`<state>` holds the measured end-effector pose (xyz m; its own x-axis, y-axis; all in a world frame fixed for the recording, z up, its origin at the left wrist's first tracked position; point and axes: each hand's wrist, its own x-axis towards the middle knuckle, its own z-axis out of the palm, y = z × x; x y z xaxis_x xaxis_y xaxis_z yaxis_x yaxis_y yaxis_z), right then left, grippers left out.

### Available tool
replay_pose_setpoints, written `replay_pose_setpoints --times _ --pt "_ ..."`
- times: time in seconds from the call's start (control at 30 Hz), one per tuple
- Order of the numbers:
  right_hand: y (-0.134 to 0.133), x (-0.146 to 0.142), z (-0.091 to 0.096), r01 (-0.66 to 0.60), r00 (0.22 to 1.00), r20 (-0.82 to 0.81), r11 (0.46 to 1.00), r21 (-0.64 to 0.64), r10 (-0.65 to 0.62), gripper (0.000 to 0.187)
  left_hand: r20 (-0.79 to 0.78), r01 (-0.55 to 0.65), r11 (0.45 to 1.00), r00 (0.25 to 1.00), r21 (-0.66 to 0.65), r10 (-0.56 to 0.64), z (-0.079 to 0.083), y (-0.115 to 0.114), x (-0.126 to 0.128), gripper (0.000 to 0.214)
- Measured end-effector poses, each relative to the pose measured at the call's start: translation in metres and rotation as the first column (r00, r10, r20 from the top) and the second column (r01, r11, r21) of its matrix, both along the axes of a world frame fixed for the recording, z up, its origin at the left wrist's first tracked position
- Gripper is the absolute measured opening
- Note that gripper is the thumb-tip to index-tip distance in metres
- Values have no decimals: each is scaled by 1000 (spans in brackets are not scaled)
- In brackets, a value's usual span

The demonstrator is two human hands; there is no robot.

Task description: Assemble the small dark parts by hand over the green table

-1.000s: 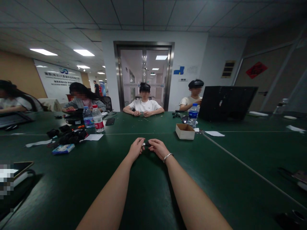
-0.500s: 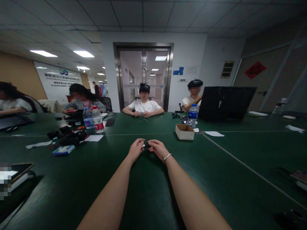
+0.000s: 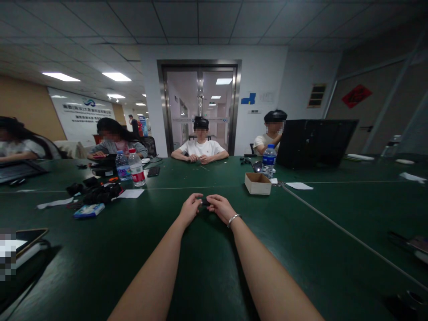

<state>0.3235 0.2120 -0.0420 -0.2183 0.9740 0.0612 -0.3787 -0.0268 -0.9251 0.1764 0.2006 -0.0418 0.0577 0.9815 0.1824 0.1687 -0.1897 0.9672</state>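
In the head view, both forearms stretch forward over the green table and the two hands meet well out in front of the body. The left hand and the right hand close in on one small dark object, pinched between their fingertips and held just above the tabletop. The object lies directly between the hands, so it sits to the right of the left hand and to the left of the right hand, with neither clearly nearer. Its long axis seems to run across, from one hand toward the other, though it is too small and too covered by fingers to tell its shape. A bracelet circles the right wrist. Beyond the right hand and off to its right stands an open cardboard box, well apart. Beyond the left hand and far to its left stand two water bottles.
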Motion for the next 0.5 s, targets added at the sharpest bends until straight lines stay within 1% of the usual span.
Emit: replay_pose_setpoints --times 0.13,0.2,0.37,0.43,0.5 --pt "1 0 -1 -7 1000 -2 1000 5 7 18 -9 3 1000 1000 18 -3 -3 2 -1 32" --pt "2 1 -2 -5 1000 -8 1000 7 5 19 -8 -2 1000 1000 22 3 -3 2 0 29" --pt "4 1 -3 -5 1000 -9 1000 15 5 19 -14 16 999 1000 33 -16 0 0 1 30" --pt "4 2 -3 1 1000 -9 1000 8 -1 18 -7 11 999 1000 33 -11 1 -1 1 34" --pt "5 2 -4 5 1000 -6 1000 4 -5 18 6 9 999 1000 38 -9 1 -1 1 32"
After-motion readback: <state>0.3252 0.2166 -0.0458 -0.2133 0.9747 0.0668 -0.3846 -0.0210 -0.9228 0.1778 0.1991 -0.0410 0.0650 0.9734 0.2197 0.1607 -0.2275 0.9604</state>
